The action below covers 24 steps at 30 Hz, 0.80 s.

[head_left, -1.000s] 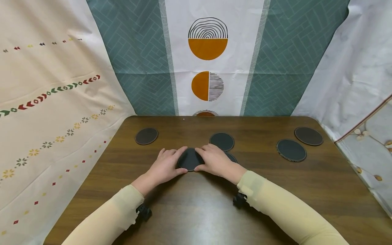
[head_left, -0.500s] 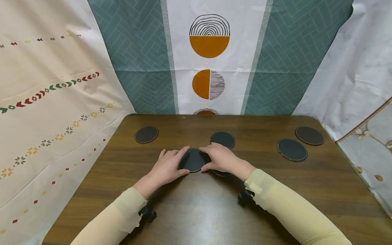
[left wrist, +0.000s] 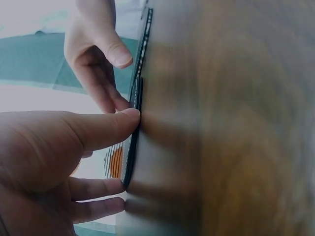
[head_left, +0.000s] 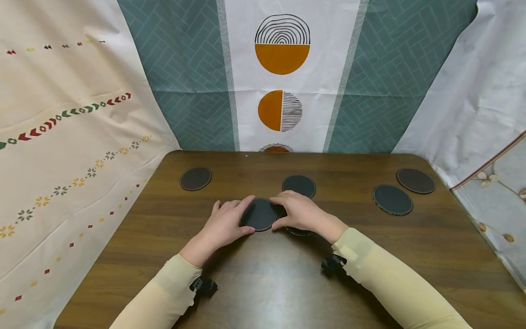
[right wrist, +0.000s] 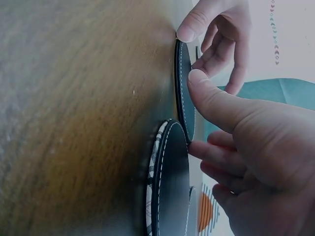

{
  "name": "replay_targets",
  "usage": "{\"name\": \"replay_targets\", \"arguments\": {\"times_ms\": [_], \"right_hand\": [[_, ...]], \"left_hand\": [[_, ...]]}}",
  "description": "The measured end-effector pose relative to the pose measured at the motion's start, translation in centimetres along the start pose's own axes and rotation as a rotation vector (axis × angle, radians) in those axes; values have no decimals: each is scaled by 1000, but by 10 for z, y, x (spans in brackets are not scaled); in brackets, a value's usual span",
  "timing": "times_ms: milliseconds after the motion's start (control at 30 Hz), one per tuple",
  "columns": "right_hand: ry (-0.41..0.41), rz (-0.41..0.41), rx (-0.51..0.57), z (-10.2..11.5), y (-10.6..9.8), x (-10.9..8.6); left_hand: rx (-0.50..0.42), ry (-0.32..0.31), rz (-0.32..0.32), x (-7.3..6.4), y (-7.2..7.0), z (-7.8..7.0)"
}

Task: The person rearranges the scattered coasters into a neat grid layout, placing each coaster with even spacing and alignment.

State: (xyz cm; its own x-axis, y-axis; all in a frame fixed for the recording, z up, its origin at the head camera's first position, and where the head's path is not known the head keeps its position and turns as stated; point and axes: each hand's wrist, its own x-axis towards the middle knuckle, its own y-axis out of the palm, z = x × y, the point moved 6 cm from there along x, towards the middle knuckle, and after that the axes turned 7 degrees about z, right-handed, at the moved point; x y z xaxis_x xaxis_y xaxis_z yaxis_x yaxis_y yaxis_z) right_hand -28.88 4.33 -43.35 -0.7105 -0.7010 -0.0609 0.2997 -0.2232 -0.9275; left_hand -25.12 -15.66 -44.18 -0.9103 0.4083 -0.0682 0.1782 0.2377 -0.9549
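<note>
A round black coaster [head_left: 260,214] with pale edge stitching lies mid-table between the two hands. My left hand [head_left: 222,225] grips its left side, the thumb at the near rim and fingertips along the far edge. My right hand [head_left: 303,212] curves near its right side, thumb and fingers spread; in the left wrist view that thumb stands apart from the rim. Beneath the right hand is another coaster [right wrist: 172,182] with a plaid-patterned edge, mostly hidden in the head view. Just beyond that hand lies a further dark coaster [head_left: 299,184].
On the brown wooden table [head_left: 263,283], a brownish coaster [head_left: 195,178] lies at the back left. A black coaster [head_left: 392,199] and a brownish one [head_left: 416,180] lie close together at the back right. Patterned cloths [head_left: 193,77] hang around the table.
The right hand has drawn to the right, off the middle coaster's edge, showing more of that coaster. The middle coaster has shifted slightly right, with the left hand still at its side.
</note>
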Motion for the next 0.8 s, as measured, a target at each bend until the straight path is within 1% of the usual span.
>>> {"name": "replay_targets", "arguments": {"times_ms": [267,800], "right_hand": [[-3,2,-6,-3,0,-2],[4,17,-16,-4,1,-9]], "left_hand": [[-1,-4,12,-1,1,-5],[16,20,-7,-5,4,-7]]}}
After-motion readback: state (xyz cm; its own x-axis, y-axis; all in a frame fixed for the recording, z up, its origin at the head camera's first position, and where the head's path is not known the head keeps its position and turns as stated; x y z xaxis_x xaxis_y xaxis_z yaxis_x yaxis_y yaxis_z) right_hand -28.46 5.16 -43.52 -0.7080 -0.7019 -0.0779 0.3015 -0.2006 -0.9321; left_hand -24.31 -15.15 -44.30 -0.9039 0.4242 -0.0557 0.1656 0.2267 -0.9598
